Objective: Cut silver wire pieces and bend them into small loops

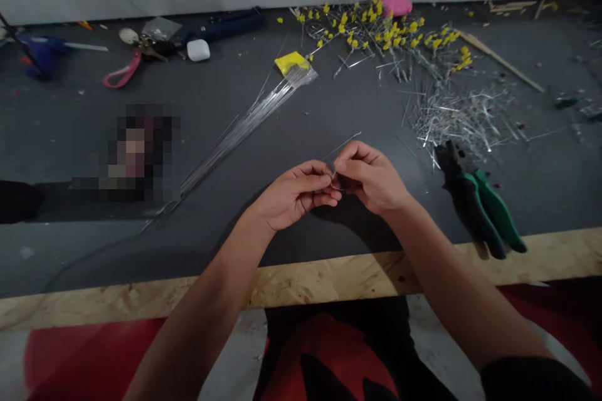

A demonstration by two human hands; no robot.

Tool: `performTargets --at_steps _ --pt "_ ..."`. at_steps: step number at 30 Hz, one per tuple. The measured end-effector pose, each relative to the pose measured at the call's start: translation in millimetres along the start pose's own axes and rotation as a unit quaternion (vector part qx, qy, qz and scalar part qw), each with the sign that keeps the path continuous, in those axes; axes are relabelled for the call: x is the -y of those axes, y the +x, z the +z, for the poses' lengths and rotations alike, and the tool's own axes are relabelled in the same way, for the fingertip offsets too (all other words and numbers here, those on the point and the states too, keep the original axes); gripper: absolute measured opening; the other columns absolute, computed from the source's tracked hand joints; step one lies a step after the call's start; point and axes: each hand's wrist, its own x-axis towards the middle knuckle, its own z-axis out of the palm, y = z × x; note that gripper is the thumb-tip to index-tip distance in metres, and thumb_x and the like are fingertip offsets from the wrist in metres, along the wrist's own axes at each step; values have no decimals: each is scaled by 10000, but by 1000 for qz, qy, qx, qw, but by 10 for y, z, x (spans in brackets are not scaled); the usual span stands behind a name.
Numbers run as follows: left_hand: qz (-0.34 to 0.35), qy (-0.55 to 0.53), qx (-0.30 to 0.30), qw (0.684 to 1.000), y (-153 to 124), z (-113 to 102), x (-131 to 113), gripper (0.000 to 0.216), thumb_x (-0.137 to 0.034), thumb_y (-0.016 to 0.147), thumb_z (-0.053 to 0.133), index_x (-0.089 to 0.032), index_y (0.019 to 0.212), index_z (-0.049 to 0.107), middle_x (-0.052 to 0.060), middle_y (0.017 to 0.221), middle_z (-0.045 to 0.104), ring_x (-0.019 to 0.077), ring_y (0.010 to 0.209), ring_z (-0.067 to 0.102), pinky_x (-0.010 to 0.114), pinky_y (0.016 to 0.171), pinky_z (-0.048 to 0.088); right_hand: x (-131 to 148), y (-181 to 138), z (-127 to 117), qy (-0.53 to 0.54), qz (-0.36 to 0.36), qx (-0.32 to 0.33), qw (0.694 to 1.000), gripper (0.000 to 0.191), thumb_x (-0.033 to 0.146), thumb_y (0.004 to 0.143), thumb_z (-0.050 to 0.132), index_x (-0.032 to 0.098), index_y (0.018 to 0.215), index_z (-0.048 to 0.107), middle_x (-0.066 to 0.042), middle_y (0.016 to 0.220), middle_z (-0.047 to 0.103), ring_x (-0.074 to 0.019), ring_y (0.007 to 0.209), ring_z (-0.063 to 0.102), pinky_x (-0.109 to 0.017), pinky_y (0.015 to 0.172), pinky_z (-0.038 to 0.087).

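My left hand [294, 194] and my right hand [369, 177] meet over the dark grey table [301, 244], fingertips pinched together. Between them they hold a thin metal wire [342, 145] that sticks out up and to the right from my right fingers. Both hands are closed on it. To the upper left of my left hand a long bundle of straight silver wires [244, 125] lies slanted, its far end in a clear sleeve with a yellow label [291, 62].
Green-handled pliers [480, 200] lie right of my right hand. Behind them is a heap of cut wire bits [458, 116], and further back a pile of wires with yellow tips [376, 31]. Keys [141, 50], a white case [198, 49] and a blue tool [42, 53] lie far left. The table's wooden front edge [329, 279] runs below my wrists.
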Motion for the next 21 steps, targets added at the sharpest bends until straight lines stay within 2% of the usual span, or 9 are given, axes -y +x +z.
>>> performTargets --at_steps 4,13,21 --pt "-2 -8 -3 1000 6 2 -9 104 -170 729 706 -143 781 620 5 706 662 111 649 678 196 628 570 -17 5 -9 5 2 11 1000 160 301 704 722 203 681 598 52 566 613 -72 479 553 -162 395 342" --pt "-5 24 -18 1000 16 -2 -2 93 -171 759 675 -97 808 648 17 715 662 84 637 648 184 632 549 9 16 -18 -24 -57 51 997 107 191 726 715 180 680 619 45 557 626 -67 506 568 -183 469 407" --pt "73 65 -84 992 61 75 33 83 -177 751 652 -122 812 665 18 720 672 86 633 624 208 615 514 -30 54 -30 0 -48 47 998 73 263 784 678 197 789 646 37 647 634 -74 538 573 -216 509 441"
